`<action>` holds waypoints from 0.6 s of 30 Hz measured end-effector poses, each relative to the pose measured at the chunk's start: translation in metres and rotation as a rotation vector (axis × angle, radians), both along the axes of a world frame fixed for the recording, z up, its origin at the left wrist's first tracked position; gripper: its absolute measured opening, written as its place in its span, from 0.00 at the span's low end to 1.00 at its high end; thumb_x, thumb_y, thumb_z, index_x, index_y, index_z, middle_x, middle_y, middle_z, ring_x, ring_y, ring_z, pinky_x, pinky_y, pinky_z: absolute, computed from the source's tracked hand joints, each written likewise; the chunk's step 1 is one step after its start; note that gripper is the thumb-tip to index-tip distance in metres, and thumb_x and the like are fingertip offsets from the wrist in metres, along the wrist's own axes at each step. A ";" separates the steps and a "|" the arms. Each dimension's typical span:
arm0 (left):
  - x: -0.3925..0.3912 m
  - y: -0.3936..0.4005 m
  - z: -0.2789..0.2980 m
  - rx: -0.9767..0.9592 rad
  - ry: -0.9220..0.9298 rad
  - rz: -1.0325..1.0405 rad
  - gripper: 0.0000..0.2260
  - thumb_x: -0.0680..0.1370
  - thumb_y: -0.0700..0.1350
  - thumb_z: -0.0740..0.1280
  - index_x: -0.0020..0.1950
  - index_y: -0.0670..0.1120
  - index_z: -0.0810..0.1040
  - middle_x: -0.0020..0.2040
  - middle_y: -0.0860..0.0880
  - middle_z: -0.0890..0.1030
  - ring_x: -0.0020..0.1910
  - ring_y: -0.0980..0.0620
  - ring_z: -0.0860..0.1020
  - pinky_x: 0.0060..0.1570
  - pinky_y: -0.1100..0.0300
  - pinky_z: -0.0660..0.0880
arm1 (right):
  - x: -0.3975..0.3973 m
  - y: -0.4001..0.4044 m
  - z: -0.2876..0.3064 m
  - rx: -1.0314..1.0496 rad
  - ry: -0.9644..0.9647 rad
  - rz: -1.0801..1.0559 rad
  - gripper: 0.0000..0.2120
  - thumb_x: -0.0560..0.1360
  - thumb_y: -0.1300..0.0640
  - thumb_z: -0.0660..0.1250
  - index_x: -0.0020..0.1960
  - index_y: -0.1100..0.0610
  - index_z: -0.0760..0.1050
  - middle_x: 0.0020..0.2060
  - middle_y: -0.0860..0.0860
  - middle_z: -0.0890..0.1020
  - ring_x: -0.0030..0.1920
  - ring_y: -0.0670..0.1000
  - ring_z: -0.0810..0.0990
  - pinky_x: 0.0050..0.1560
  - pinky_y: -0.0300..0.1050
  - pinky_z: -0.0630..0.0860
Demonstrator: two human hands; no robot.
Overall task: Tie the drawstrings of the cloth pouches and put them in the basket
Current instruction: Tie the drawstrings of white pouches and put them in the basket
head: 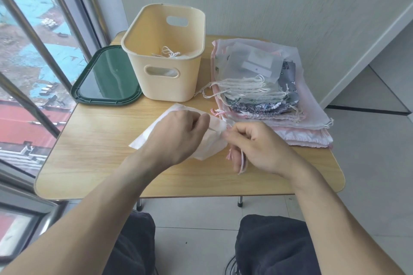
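A white cloth pouch (210,140) with pink drawstrings lies on the wooden table (100,163) in front of me. My left hand (181,134) lies over the pouch and pinches a string near its gathered mouth. Just to the right, my right hand (259,147) grips the pink drawstrings (242,161), whose loose ends hang below my fingers. The cream plastic basket (165,51) stands at the back of the table and holds a white pouch with tied strings. A stack of several more pouches (263,91) lies at the right.
A dark green lid (107,78) lies flat to the left of the basket. A window with metal bars runs along the left side. A white wall stands behind the table. My knees are below the table's near edge.
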State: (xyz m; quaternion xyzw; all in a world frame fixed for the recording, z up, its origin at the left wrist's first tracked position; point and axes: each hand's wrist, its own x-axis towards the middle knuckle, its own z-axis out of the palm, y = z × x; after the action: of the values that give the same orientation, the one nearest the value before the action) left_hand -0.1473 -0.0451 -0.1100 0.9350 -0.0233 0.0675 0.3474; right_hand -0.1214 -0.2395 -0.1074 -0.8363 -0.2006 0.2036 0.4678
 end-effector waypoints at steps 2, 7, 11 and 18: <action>0.001 0.001 0.003 -0.130 0.019 0.048 0.21 0.82 0.47 0.59 0.31 0.40 0.60 0.27 0.47 0.63 0.26 0.53 0.59 0.26 0.60 0.57 | 0.001 -0.001 0.003 0.073 0.012 -0.086 0.16 0.83 0.55 0.63 0.42 0.64 0.74 0.20 0.54 0.75 0.24 0.57 0.77 0.37 0.50 0.81; 0.006 0.006 0.011 -0.746 0.074 0.125 0.19 0.84 0.50 0.58 0.41 0.38 0.73 0.31 0.43 0.66 0.28 0.50 0.62 0.28 0.58 0.58 | 0.002 0.000 0.005 0.131 0.131 -0.129 0.13 0.82 0.58 0.64 0.44 0.67 0.76 0.22 0.50 0.66 0.22 0.50 0.66 0.32 0.56 0.80; 0.006 0.007 0.014 -0.950 0.219 -0.058 0.18 0.85 0.49 0.57 0.43 0.38 0.72 0.38 0.46 0.80 0.25 0.49 0.65 0.25 0.62 0.55 | -0.003 0.008 0.001 0.053 0.108 -0.047 0.11 0.81 0.58 0.65 0.42 0.64 0.78 0.26 0.50 0.74 0.23 0.50 0.71 0.31 0.51 0.75; 0.002 0.004 0.007 -0.711 0.304 -0.206 0.13 0.86 0.45 0.56 0.44 0.40 0.71 0.34 0.47 0.71 0.23 0.57 0.63 0.23 0.68 0.61 | -0.011 0.017 -0.003 -0.115 0.070 0.071 0.12 0.81 0.50 0.65 0.47 0.58 0.78 0.30 0.47 0.79 0.28 0.42 0.72 0.31 0.36 0.67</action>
State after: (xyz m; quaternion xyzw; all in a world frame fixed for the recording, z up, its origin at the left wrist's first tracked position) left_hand -0.1449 -0.0408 -0.1033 0.7485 -0.0405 -0.1029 0.6538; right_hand -0.1321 -0.2228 -0.1100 -0.8465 -0.2015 0.2602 0.4184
